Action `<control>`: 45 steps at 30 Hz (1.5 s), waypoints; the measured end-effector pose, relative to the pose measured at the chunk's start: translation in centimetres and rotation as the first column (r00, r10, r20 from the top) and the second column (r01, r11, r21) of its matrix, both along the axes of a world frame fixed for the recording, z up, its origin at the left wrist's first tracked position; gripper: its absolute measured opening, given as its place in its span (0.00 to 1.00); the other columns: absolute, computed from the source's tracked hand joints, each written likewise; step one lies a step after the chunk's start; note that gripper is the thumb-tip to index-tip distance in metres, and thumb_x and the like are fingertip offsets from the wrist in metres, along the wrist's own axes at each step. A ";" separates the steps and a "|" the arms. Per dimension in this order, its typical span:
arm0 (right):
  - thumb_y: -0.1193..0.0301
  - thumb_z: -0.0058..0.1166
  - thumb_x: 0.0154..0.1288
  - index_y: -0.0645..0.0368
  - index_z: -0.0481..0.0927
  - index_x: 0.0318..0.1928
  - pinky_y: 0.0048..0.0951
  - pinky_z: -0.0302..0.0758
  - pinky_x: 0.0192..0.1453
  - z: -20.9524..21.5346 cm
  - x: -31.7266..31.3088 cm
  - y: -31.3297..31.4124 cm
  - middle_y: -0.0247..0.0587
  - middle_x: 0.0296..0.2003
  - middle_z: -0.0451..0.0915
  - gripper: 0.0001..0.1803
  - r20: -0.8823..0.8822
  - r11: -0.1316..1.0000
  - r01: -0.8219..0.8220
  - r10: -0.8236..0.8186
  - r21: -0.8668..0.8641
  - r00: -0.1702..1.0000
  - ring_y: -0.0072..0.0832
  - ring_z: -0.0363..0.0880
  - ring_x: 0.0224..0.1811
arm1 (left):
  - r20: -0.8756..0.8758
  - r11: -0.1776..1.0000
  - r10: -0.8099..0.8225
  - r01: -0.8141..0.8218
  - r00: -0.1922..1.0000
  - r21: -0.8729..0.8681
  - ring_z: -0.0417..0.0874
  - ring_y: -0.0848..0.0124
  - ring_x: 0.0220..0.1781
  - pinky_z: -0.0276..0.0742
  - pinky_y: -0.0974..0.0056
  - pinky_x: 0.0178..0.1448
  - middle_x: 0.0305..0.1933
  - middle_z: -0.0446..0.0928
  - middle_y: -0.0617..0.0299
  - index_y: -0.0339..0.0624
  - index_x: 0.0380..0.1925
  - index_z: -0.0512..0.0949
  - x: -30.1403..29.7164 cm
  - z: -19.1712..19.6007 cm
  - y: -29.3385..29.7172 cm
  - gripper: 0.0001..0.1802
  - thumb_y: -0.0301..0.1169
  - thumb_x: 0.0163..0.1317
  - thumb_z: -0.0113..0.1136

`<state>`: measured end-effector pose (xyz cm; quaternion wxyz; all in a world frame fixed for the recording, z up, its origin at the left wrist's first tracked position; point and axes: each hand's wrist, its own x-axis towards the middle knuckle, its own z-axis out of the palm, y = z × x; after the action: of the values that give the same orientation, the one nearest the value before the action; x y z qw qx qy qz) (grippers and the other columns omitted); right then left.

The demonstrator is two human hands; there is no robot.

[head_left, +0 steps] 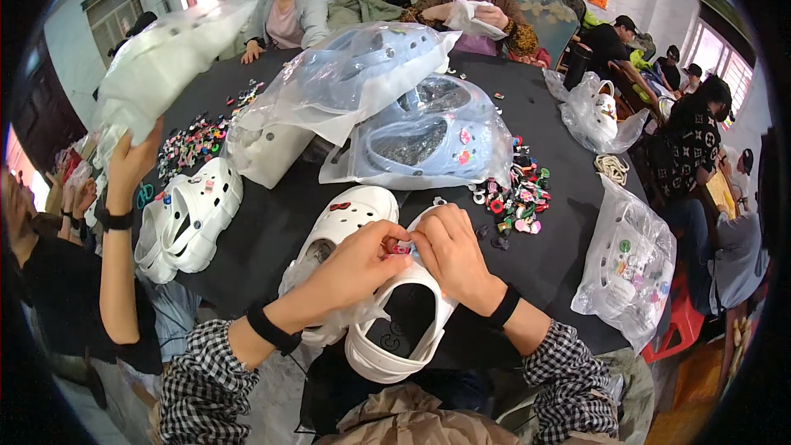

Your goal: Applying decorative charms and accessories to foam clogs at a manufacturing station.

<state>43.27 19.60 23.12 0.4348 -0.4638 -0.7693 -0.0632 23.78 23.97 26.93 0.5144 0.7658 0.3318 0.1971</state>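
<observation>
A white clog (pixel 397 369) stands in front of me, heel strap toward me and dark insole showing. My left hand (pixel 358 262) is closed, pinching a small red-pink shoe charm (pixel 399 248) over the clog's upper. My right hand (pixel 455 254) is closed too, its fingers bent over the upper and meeting the left fingertips at the charm. Both hands hide most of the toe part. Just left of it lies a second white clog (pixel 367 199) with a red charm on its toe. Clear plastic (pixel 342 320) is crumpled under my left wrist.
Bagged blue clogs (pixel 428 148) are stacked beyond my hands. Loose charms lie in piles at right (pixel 519 198) and left (pixel 194 144). White clogs (pixel 202 214) stand at left, near a co-worker's raised arm (pixel 122 255) holding a plastic bag. A bagged pair (pixel 626 268) lies at right.
</observation>
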 end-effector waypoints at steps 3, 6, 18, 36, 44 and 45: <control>0.71 0.62 0.60 0.59 0.76 0.36 0.41 0.68 0.47 -0.1 0.0 -0.3 0.44 0.38 0.75 0.09 0.038 1.000 0.026 -0.027 0.016 0.999 0.44 0.73 0.44 | 0.020 0.991 -0.031 0.034 0.999 -0.130 0.76 0.78 0.46 0.75 0.71 0.51 0.46 0.76 0.63 0.31 0.57 0.73 0.2 -0.4 0.3 0.20 0.25 0.67 0.62; 0.70 0.62 0.60 0.58 0.76 0.36 0.41 0.70 0.43 0.0 -0.2 0.0 0.45 0.38 0.75 0.09 0.090 1.000 0.013 -0.016 0.025 0.996 0.42 0.73 0.40 | -0.012 0.999 -0.035 0.035 0.999 0.003 0.77 0.78 0.45 0.76 0.71 0.50 0.45 0.76 0.62 0.31 0.56 0.73 0.3 -0.9 0.4 0.19 0.24 0.66 0.62; 0.67 0.69 0.57 0.56 0.84 0.35 0.35 0.80 0.38 -0.2 0.7 0.8 0.38 0.37 0.80 0.09 -0.125 0.980 -0.196 0.193 -0.012 0.973 0.37 0.82 0.36 | -0.024 0.985 0.067 -0.063 0.997 0.158 0.76 0.76 0.40 0.75 0.68 0.42 0.40 0.74 0.61 0.37 0.44 0.67 0.6 -0.4 -0.7 0.15 0.23 0.64 0.63; 0.60 0.68 0.60 0.58 0.79 0.36 0.38 0.74 0.41 0.7 0.7 0.9 0.42 0.33 0.76 0.16 -0.212 0.933 -0.297 0.254 -0.204 0.944 0.42 0.76 0.36 | 0.083 0.949 0.085 -0.106 0.993 0.298 0.82 0.45 0.40 0.76 0.50 0.43 0.39 0.77 0.44 0.34 0.46 0.66 0.1 0.0 -0.9 0.15 0.25 0.64 0.60; 0.50 0.62 0.66 0.59 0.88 0.38 0.39 0.76 0.43 2.8 1.1 1.9 0.46 0.37 0.80 0.22 -0.075 0.824 -0.293 0.295 -0.485 0.953 0.43 0.81 0.39 | 0.012 0.652 0.189 -0.134 0.982 0.746 0.77 0.52 0.45 0.73 0.53 0.53 0.41 0.75 0.52 0.36 0.46 0.70 -1.3 0.9 -2.9 0.18 0.28 0.60 0.64; 0.51 0.63 0.66 0.59 0.87 0.39 0.39 0.76 0.43 2.8 1.3 2.2 0.46 0.37 0.80 0.21 -0.068 0.806 -0.327 0.340 -0.494 0.938 0.42 0.81 0.40 | -0.058 0.629 0.193 -0.078 0.979 0.773 0.77 0.51 0.45 0.72 0.51 0.53 0.41 0.75 0.53 0.37 0.46 0.72 -1.7 1.2 -3.2 0.18 0.28 0.58 0.66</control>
<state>44.60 21.82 25.90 0.2954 -0.4169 -0.8339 0.2089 22.07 20.79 28.14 0.1010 0.8957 0.3077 0.3048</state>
